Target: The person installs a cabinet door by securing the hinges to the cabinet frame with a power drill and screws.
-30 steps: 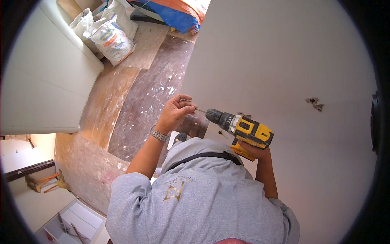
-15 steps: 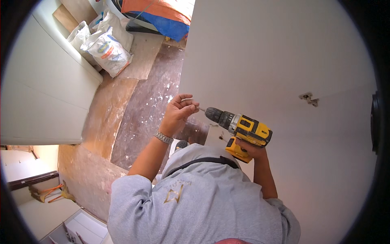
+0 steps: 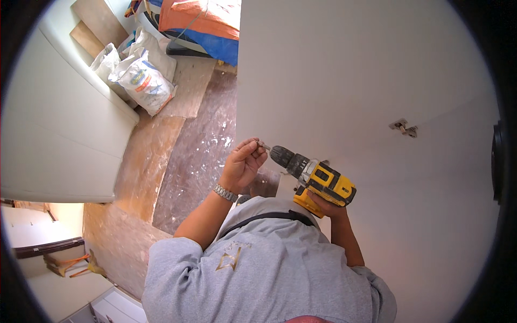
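Observation:
A yellow and black cordless drill (image 3: 326,182) is in my right hand (image 3: 329,207), which wraps round its handle. Its black chuck points up and left, toward my left hand (image 3: 243,166). From the chuck sticks a short bit (image 3: 267,147). My left thumb and fingers are pinched together at the bit's tip, round something small and metallic that I cannot make out. On my left wrist is a metal-band watch (image 3: 225,192). Both hands are in front of my body, beside a large pale panel (image 3: 323,70).
A metal hinge (image 3: 403,128) is fixed to the panel at the right. White sacks (image 3: 144,83) stand at the far left, near orange and blue covers (image 3: 199,21). Flecked boards (image 3: 194,151) cover the floor. A curved pale surface (image 3: 59,124) rises at the left, with orange-handled brushes (image 3: 75,264) lower down.
My left hand has turned a little, its fingers drawing in tighter at the bit's tip. The drill has dropped slightly and shifted left in view. The view itself has tilted a little.

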A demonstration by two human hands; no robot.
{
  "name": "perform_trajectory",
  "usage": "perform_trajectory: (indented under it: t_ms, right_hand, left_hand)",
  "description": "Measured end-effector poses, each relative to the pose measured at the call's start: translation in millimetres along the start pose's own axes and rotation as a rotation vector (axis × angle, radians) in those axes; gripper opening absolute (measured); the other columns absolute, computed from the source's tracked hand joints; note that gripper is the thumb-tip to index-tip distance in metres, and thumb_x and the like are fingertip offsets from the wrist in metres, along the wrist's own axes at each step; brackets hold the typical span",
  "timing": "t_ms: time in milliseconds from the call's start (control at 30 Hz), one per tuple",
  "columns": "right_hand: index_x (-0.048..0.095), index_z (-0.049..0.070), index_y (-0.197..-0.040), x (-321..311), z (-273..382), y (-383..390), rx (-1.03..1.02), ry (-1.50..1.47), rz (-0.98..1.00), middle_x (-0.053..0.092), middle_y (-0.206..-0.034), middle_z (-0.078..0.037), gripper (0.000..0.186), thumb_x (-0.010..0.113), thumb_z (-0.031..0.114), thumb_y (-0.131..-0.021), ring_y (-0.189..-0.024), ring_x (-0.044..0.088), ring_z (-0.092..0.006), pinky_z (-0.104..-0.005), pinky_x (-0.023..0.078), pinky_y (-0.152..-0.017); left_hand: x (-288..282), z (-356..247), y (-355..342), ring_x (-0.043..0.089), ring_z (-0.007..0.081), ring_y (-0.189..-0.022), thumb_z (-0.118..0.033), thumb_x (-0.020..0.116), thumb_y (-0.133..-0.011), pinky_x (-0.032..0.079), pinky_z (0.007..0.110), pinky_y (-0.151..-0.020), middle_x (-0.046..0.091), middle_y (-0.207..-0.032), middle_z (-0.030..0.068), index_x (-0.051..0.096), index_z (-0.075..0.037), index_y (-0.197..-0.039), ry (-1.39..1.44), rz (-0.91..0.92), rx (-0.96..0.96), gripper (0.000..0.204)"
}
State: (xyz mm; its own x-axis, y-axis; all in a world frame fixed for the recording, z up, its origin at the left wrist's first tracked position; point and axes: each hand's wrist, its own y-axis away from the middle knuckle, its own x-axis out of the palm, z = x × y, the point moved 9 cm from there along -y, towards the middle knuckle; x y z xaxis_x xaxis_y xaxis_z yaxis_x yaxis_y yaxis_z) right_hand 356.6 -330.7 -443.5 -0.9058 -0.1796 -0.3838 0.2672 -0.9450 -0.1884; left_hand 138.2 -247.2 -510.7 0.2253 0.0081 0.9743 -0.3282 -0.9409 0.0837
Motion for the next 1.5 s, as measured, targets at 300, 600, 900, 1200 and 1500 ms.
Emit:
perform_trajectory:
  t_ms: [300,600,900,1200,1500]
  right_hand:
    - [0.067,0.009,-0.105,-1.5,-19.3,9.3,-0.033,0.143,0.018,0.066,-0.11,-0.005,0.029,0.072,0.011,-0.077,-0.103,0.061,-0.0224,-0.0389,0.046,-0.09]
    - [0.063,0.005,-0.104,3.3,8.2,0.2,-0.146,0.098,-0.1,0.066,-0.1,-0.005,0.026,0.07,0.002,-0.079,-0.091,0.064,-0.0154,-0.0304,0.051,-0.08]
    - [0.065,0.004,-0.103,11.5,3.5,-6.9,-0.111,0.196,-0.101,0.066,-0.1,-0.007,0.024,0.07,0.004,-0.079,-0.091,0.064,-0.0202,-0.0332,0.05,-0.082]
    - [0.052,0.005,-0.127,4.5,-10.3,-21.6,-0.198,0.271,-0.261,0.063,-0.114,-0.009,0.042,0.062,0.018,-0.088,-0.1,0.062,-0.0173,-0.0293,0.051,-0.084]
    - [0.051,-0.004,-0.127,-91.1,130.1,-26.0,-0.761,0.114,-0.72,0.058,-0.122,-0.017,0.056,0.071,0.025,-0.083,-0.112,0.057,-0.0216,-0.0324,0.046,-0.093]
  left_hand:
    - [18.7,3.5,-16.2,0.062,0.0155,-0.082,-0.015,0.053,-0.096,0.055,0.03,-0.079,0.063,-0.093,0.0077,0.059,-0.001,-0.099,-0.047,-0.034,-0.008,0.016]
    - [37.7,6.8,-27.0,0.06,0.015,-0.085,-0.017,0.051,-0.097,0.053,0.03,-0.081,0.061,-0.099,0.0087,0.056,-0.001,-0.104,-0.072,0.033,0.042,0.018]
    - [30.3,-5.1,-35.8,0.06,0.0181,-0.09,-0.02,0.051,-0.097,0.051,0.032,-0.085,0.061,-0.105,0.0121,0.055,0.001,-0.108,-0.062,0.03,0.037,0.024]
    - [85.0,5.5,-91.1,0.054,0.0131,-0.08,-0.017,0.054,-0.095,0.047,0.029,-0.077,0.057,-0.093,0.0055,0.057,-0.003,-0.098,-0.212,0.058,-0.051,0.014]
    - [295.6,85.5,-161.6,0.056,0.0173,-0.089,-0.015,0.052,-0.096,0.045,0.03,-0.083,0.06,-0.092,0.007,0.058,-0.002,-0.093,-0.217,0.565,-0.242,0.014]
